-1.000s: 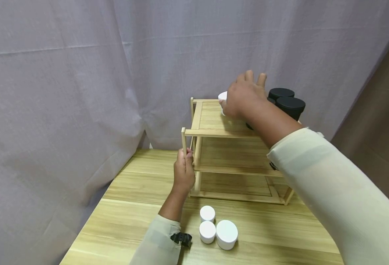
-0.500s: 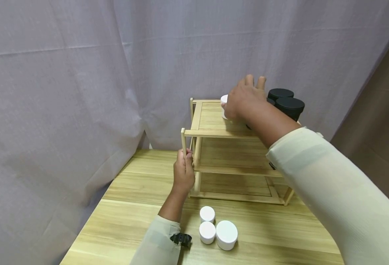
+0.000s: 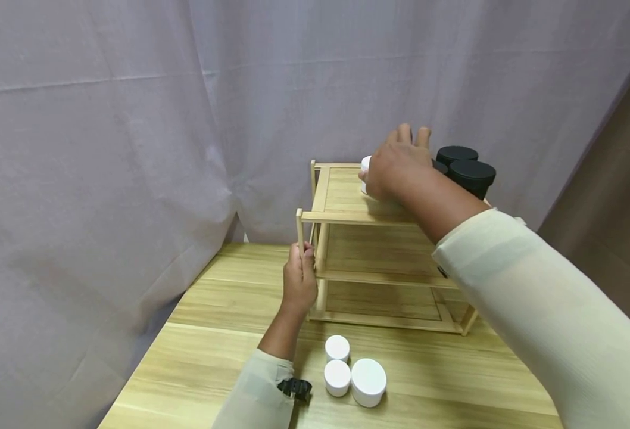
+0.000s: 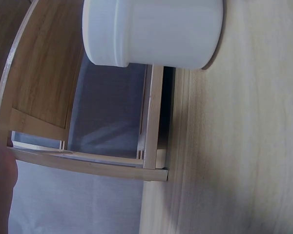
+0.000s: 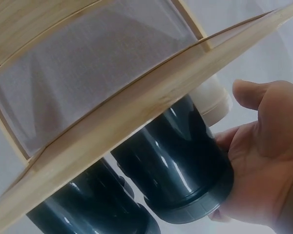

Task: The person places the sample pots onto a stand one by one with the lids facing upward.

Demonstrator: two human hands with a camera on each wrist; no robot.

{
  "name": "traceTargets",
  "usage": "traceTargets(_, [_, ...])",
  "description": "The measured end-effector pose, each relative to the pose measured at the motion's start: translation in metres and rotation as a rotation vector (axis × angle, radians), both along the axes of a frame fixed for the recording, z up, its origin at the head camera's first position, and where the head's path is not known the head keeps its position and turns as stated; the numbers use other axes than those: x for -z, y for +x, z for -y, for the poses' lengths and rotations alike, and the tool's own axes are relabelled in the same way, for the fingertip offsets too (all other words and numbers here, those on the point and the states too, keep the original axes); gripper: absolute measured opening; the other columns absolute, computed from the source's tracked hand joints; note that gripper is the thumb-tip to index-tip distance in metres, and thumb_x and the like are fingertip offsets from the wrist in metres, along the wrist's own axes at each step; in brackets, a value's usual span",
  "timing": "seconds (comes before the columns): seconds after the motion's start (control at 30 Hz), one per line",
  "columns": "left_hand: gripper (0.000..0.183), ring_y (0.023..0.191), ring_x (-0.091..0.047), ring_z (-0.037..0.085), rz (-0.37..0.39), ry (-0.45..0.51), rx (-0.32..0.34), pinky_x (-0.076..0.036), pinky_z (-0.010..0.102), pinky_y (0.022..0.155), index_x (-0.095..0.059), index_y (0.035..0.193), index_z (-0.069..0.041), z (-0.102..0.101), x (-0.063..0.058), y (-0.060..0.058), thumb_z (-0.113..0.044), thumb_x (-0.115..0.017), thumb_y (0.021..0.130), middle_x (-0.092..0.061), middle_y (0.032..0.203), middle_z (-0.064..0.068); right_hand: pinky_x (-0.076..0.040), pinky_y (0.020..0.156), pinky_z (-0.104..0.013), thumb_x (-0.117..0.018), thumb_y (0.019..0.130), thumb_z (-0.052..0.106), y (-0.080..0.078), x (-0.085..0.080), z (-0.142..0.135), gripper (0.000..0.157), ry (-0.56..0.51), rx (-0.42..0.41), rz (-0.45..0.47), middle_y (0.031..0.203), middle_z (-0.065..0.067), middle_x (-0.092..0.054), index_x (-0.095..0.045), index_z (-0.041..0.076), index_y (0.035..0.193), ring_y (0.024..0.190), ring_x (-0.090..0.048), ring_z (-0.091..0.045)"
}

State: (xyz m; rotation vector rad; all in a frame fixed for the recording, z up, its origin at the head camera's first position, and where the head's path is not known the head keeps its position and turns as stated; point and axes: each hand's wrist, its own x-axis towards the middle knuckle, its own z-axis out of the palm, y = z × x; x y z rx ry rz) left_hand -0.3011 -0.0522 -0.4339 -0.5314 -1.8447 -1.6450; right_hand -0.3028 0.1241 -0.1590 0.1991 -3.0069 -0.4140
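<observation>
My left hand (image 3: 300,280) grips the front left post (image 3: 301,229) of a three-tier wooden rack (image 3: 379,218), at middle-shelf height. Over the top shelf, my right hand (image 3: 398,170) is beside a small white lidded jar (image 3: 365,173), which it partly covers in the head view. In the right wrist view, the thumb (image 5: 249,92) lies straight with a narrow gap to that white jar (image 5: 214,102), and the other fingers pass behind a black jar (image 5: 178,161). Black lidded jars (image 3: 471,174) stand on the shelf's right part, some hidden by my right hand and forearm.
On the table in front of the rack stand two small white jars (image 3: 337,376) and one larger white jar (image 3: 368,381), close together. A grey curtain (image 3: 267,107) hangs behind the rack. The wooden table's (image 3: 224,333) left edge runs along the curtain.
The white jar and my right hand have come slightly lower and the jar slightly rightward on the top shelf, then the jar has stayed nearly still. My left hand keeps its grip on the post.
</observation>
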Motion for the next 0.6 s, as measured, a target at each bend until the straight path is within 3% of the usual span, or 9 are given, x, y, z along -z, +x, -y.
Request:
traceTargets(0.37, [0.023,0.063,-0.043,0.006,-0.005,-0.003,-0.003,-0.039,0.020,0.056,-0.055,0.115,0.008,0.001,-0.001,-0.001,-0.011,-0.043,0.118,-0.049,0.074,0.015,-0.013,0.123,-0.077,-0.039,0.114,0.057,0.008,0.004,0.002,0.072,0.022,-0.067,-0.141,0.128,-0.028,-0.046,-0.065,-0.009,0.123,0.138,-0.027,-0.049])
traceTargets(0.6, [0.022,0.063,-0.042,0.006,0.000,0.004,0.018,-0.037,0.019,0.056,-0.054,0.115,0.006,-0.001,-0.001,-0.002,-0.012,-0.042,0.119,-0.048,0.073,0.014,-0.014,0.122,-0.077,-0.042,0.114,0.059,0.012,0.011,0.001,0.070,-0.022,-0.117,-0.300,0.126,-0.030,-0.047,-0.058,-0.009,0.106,0.140,-0.029,-0.051])
